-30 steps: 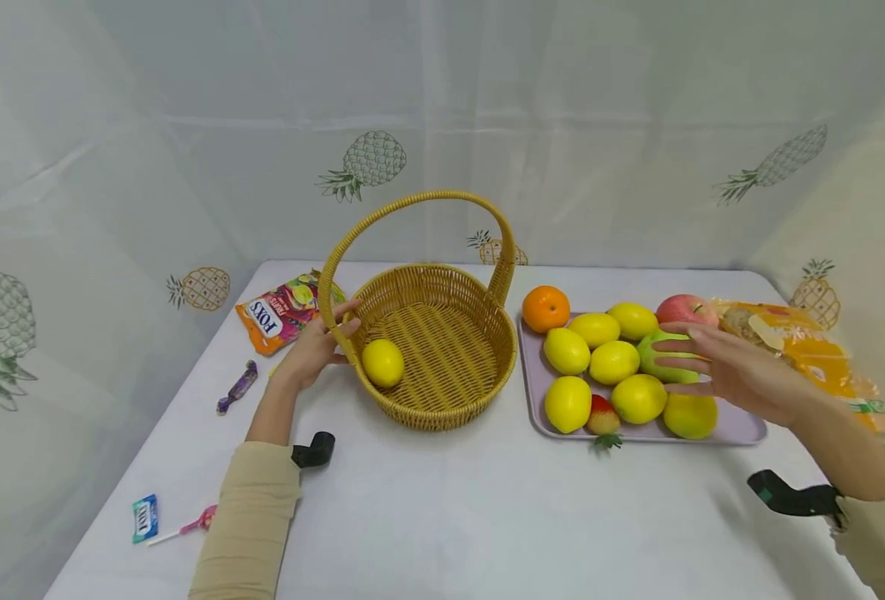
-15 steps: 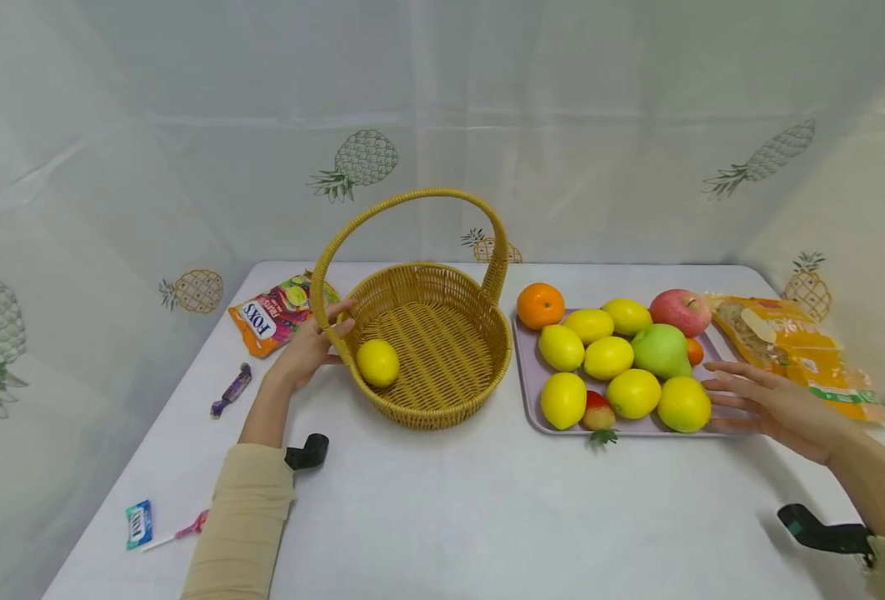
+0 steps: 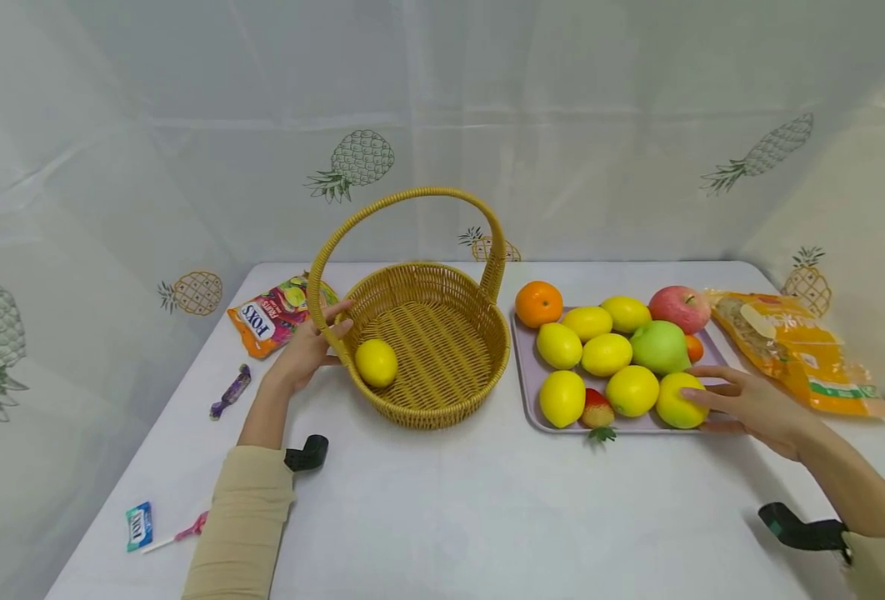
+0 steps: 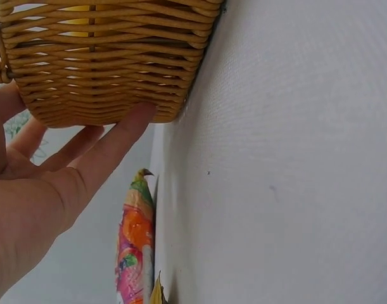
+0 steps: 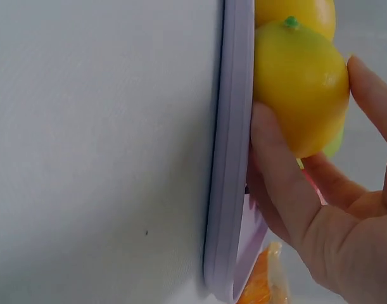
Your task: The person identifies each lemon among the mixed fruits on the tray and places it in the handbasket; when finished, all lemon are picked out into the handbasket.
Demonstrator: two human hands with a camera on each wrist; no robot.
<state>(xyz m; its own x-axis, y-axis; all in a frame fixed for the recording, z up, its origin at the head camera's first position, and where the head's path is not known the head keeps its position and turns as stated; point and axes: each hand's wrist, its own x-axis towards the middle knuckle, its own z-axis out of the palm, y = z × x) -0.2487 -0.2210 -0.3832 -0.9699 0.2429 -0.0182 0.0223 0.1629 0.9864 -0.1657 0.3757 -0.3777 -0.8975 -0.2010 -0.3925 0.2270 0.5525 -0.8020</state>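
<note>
My left hand (image 3: pixel 306 352) lies at the left side of a woven wicker basket (image 3: pixel 442 415), by the foot of its tall handle. In the left wrist view, its fairly straight fingers (image 4: pixel 117 142) touch the basket's outer wall from outside. One lemon (image 3: pixel 376 363) lies inside the basket. My right hand (image 3: pixel 750 408) pinches a round yellow lemon (image 3: pixel 675 402) at the front right of the lilac tray (image 3: pixel 723 414). The right wrist view shows thumb and fingers on opposite sides of this lemon, low beside the tray rim; its green stem end faces away from the palm.
Several more lemons (image 3: pixel 606 356), a strawberry (image 3: pixel 598 408), a green pear (image 3: pixel 660 347), an apple (image 3: pixel 680 308) and an orange (image 3: pixel 538 304) crowd the tray. An orange packet (image 3: pixel 802 350) lies right. Left are a candy bag (image 3: pixel 270 317), wrapped sweets (image 3: pixel 231 390) and a lollipop (image 3: pixel 187 530).
My right hand has moved from over the pear down and back to the front right lemon, and its fingers have closed around it. The left hand stays at the basket.
</note>
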